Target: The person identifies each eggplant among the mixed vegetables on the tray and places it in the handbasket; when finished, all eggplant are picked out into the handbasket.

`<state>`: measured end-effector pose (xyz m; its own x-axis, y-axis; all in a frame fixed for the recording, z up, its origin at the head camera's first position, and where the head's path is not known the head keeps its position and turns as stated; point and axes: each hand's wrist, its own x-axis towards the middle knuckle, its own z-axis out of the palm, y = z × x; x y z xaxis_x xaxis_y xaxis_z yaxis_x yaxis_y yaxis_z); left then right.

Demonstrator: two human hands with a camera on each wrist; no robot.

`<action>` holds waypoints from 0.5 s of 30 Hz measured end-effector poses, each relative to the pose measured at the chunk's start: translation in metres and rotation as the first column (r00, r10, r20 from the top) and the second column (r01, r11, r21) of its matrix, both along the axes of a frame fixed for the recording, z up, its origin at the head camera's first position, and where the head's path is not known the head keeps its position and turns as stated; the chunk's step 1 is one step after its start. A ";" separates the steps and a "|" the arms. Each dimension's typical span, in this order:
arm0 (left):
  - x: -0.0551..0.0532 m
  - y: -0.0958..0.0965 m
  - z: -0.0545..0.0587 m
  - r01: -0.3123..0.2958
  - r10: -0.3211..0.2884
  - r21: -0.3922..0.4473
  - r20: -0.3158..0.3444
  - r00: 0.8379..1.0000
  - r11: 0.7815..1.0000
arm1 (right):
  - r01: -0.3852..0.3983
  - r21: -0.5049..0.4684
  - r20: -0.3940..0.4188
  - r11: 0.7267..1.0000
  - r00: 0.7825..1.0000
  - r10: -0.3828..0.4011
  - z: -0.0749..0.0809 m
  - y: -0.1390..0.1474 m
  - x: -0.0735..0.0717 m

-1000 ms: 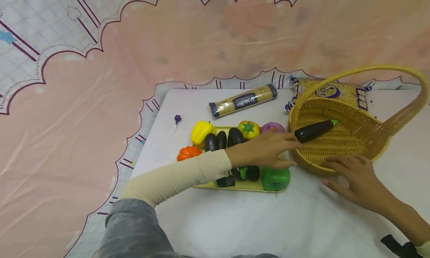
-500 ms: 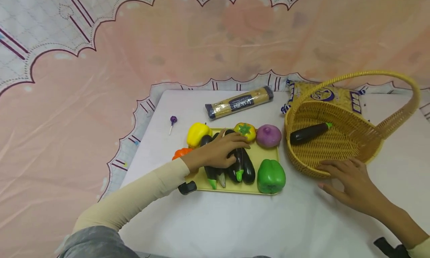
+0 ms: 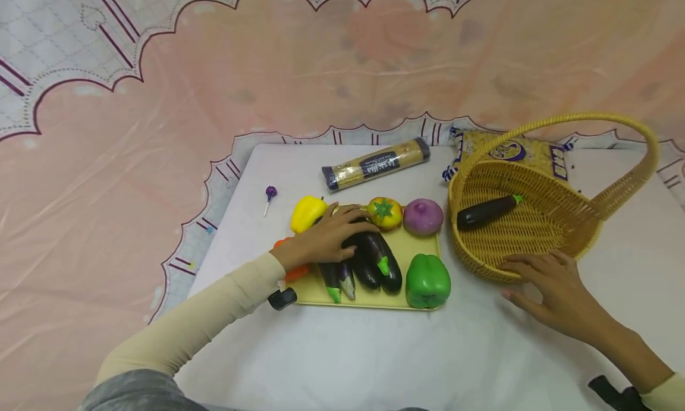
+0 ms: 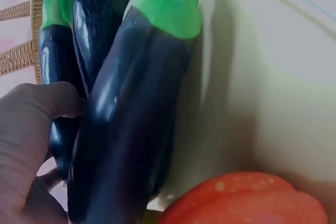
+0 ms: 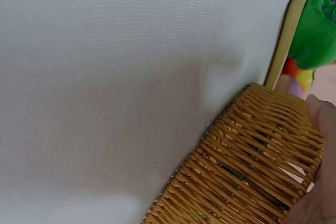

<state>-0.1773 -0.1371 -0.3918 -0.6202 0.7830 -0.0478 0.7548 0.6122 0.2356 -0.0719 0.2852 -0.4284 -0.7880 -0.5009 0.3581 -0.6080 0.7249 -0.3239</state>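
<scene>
Far packet [image 3: 376, 165]: I read what appears to be "la sicilia". Far-right bag [image 3: 508, 152]: lettering illegible to me.

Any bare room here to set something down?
Free: white tabletop on the near side of the yellow tray; tray patch between purple onion, green bell pepper and eggplants; inside the wicker basket, right of its lone eggplant. Crowded: tray's left half, where the left hand lies over eggplants beside the yellow bell pepper.
</scene>
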 end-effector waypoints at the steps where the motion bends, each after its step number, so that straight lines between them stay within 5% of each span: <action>1: -0.001 0.000 0.000 0.003 -0.003 0.005 -0.009 1.000 1.000 | 0.002 0.000 -0.001 1.000 1.000 -0.002 -0.001 0.000 0.000; 9: -0.008 0.000 -0.001 0.064 -0.060 0.043 -0.072 0.996 0.997 | 0.004 0.001 -0.014 1.000 1.000 -0.004 -0.002 0.002 0.000; 15: -0.011 0.001 0.003 0.051 -0.048 0.051 -0.062 0.997 0.997 | -0.029 -0.013 -0.051 1.000 0.998 0.028 -0.002 0.003 -0.002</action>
